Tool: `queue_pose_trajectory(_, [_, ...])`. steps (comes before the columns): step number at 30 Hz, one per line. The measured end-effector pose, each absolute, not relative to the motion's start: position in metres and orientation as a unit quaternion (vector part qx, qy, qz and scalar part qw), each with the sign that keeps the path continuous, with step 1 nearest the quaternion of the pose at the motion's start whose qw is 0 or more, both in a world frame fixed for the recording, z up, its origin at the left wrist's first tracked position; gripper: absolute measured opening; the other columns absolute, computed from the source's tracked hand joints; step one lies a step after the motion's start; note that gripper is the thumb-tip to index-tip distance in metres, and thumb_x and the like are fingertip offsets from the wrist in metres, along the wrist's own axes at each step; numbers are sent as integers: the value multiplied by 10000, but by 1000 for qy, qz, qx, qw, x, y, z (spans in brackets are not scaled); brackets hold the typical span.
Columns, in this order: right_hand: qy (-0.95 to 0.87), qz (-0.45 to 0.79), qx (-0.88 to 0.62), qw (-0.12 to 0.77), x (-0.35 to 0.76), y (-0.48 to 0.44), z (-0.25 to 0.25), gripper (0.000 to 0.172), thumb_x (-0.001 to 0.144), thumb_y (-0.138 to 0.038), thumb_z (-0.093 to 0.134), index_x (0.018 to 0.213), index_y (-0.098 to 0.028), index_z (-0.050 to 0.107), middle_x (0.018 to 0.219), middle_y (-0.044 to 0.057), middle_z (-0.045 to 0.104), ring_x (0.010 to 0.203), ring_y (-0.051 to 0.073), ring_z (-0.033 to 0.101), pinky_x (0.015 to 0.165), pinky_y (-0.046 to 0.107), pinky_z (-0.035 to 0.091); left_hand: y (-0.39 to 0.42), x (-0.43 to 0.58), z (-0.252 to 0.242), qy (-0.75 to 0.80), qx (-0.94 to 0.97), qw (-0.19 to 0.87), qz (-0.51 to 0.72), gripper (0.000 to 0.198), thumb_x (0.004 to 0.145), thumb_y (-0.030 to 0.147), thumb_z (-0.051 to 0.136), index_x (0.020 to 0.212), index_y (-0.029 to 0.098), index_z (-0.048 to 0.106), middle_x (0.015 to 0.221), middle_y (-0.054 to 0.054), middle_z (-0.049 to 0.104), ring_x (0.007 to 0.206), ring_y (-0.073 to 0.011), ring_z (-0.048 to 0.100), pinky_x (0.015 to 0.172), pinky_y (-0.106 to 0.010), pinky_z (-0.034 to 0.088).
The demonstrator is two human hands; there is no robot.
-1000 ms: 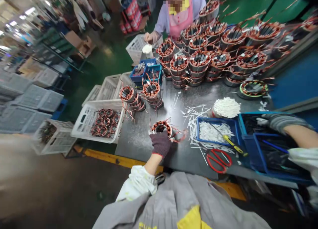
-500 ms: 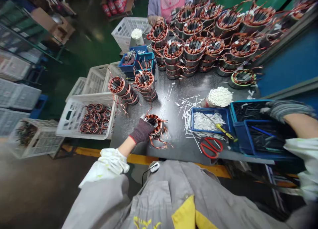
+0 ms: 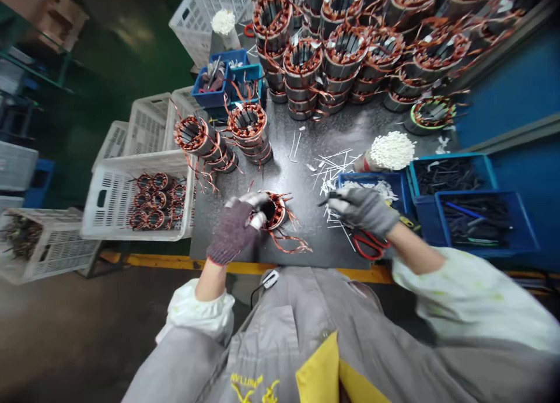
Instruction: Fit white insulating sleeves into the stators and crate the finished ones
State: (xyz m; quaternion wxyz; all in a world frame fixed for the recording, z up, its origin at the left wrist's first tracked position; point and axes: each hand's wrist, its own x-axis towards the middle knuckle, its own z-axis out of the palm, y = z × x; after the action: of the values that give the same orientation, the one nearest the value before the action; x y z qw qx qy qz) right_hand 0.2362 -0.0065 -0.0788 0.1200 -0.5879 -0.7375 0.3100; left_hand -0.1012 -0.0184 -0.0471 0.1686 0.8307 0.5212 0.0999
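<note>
A wound stator [image 3: 276, 211] with copper coils and loose wire leads rests on the dark table before me. My left hand [image 3: 236, 223], in a maroon glove with white fingertips, grips its left rim, fingers bent over the opening and partly hiding it. To the right, my right hand [image 3: 366, 208], in a grey glove, pinches a small dark strip [image 3: 324, 202] above the table. Below that hand lie red-handled scissors [image 3: 370, 245], partly covered. A blue tray [image 3: 396, 184] of white pieces sits behind it.
Stacked stators [image 3: 301, 70] fill the back of the table; two shorter stacks stand left. White sticks [image 3: 330, 164] lie loose near a bundle of white rods [image 3: 391, 151]. Blue bins [image 3: 485, 222] of dark strips stand right. A white crate [image 3: 98, 207] holds small wound parts.
My right hand has come left from the bins of dark strips, now with a dark strip in its fingers. My left hand has shifted to the stator's left rim. The view has tilted slightly.
</note>
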Motion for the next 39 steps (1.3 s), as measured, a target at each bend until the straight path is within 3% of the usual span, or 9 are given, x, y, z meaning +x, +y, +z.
queue_pose_trajectory(3, [-674, 434, -575, 161, 179, -1, -95, 261, 916, -331, 592, 1001, -160, 770, 910, 75, 783, 815, 194, 690, 759, 292, 516, -5, -91, -73, 591, 768, 110, 220, 420, 1004, 360, 473, 1381, 212, 581, 1368, -95, 674, 1318, -231, 587, 1160, -430, 422])
queue_pose_trajectory(10, [-381, 568, -635, 359, 157, 9, -127, 358, 754, -519, 696, 839, -171, 679, 738, 29, 684, 613, 127, 588, 542, 247, 496, 2, -69, -128, 601, 761, 94, 226, 397, 990, 348, 490, 1328, 201, 635, 1334, -106, 695, 1301, -264, 597, 1125, -441, 429])
queue_pose_trajectory(14, [-358, 572, -637, 373, 150, 9, -124, 410, 687, -552, 751, 803, -167, 669, 718, 24, 665, 596, 112, 566, 529, 238, 498, 0, -71, -123, 604, 760, 99, 218, 403, 1010, 374, 460, 1336, 213, 633, 1359, -108, 681, 1333, -261, 576, 1134, -447, 410])
queue_pose_trajectory(20, [-385, 566, -627, 372, 157, 10, -123, 424, 713, -576, 735, 833, -172, 686, 754, 32, 682, 616, 121, 574, 545, 250, 497, -1, -70, -123, 599, 764, 97, 220, 404, 1014, 364, 448, 1344, 212, 624, 1364, -106, 680, 1343, -255, 569, 1142, -439, 401])
queue_pose_trajectory(28, [-554, 515, -581, 301, 130, 6, -142, 282, 857, -437, 610, 913, -184, 723, 861, 45, 752, 776, 186, 656, 779, 318, 522, 0, -70, -125, 603, 764, 89, 211, 405, 1013, 359, 444, 1340, 205, 628, 1345, -90, 693, 1336, -259, 569, 1150, -436, 393])
queue_pose_trajectory(30, [-542, 518, -606, 267, 134, 4, -151, 305, 889, -428, 568, 959, -176, 726, 870, 50, 760, 767, 192, 663, 766, 317, 527, 0, -70, -124, 598, 767, 89, 216, 409, 1015, 367, 444, 1340, 202, 628, 1341, -91, 695, 1328, -257, 576, 1145, -430, 400])
queue_pose_trajectory(32, [-536, 496, -649, 213, 144, 2, -159, 336, 923, -422, 532, 1015, -162, 725, 901, 66, 767, 783, 202, 680, 751, 312, 531, 1, -70, -123, 594, 768, 91, 220, 412, 1015, 366, 441, 1341, 199, 629, 1333, -94, 698, 1326, -255, 577, 1146, -427, 403])
queue_pose_trajectory(36, [-669, 365, -646, 35, 154, 7, -160, 361, 975, -380, 508, 1169, -161, 718, 1094, 124, 768, 1005, 245, 704, 873, 316, 505, 2, -69, -123, 599, 763, 106, 219, 422, 1012, 369, 429, 1346, 199, 623, 1339, -102, 691, 1336, -251, 570, 1163, -433, 392])
queue_pose_trajectory(39, [-727, 283, -619, -89, 147, 15, -153, 373, 1010, -338, 446, 1228, -163, 693, 1144, 154, 748, 1024, 257, 703, 837, 314, 490, 2, -68, -123, 605, 759, 113, 214, 427, 1014, 379, 426, 1348, 197, 621, 1350, -99, 686, 1343, -248, 564, 1172, -432, 385])
